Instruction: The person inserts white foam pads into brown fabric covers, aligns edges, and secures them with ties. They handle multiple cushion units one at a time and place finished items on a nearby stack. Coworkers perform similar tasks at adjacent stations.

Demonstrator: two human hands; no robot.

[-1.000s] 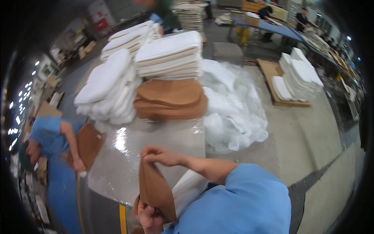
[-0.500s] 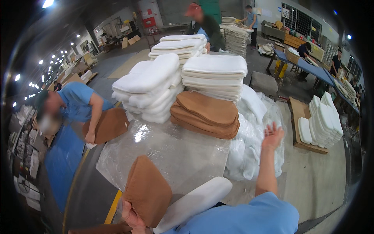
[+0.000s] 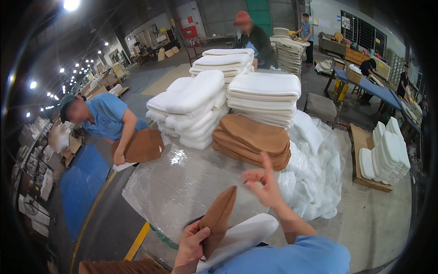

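Observation:
My left hand (image 3: 191,246) grips a brown fabric cover (image 3: 218,220) at its lower end, holding it upright on edge over a white foam pad (image 3: 239,236) that lies against my body. My right hand (image 3: 264,183) hovers empty above the table with its fingers spread, just right of the cover's top. In front of both hands lies a table covered in clear plastic sheet (image 3: 182,182). Behind it sits a stack of brown covers (image 3: 252,140) beside piles of white foam pads (image 3: 196,107).
A person in a blue shirt (image 3: 107,118) at the left handles another brown cover (image 3: 141,145). Bagged white pads (image 3: 310,173) lie at the right. A pallet of white pads (image 3: 388,155) stands on the floor. More brown covers (image 3: 121,267) are stacked at bottom left. Other people work at the back.
My right hand has drawn back from the bagged pads toward the brown cover. My left hand has turned the cover from flat-facing to edge-on.

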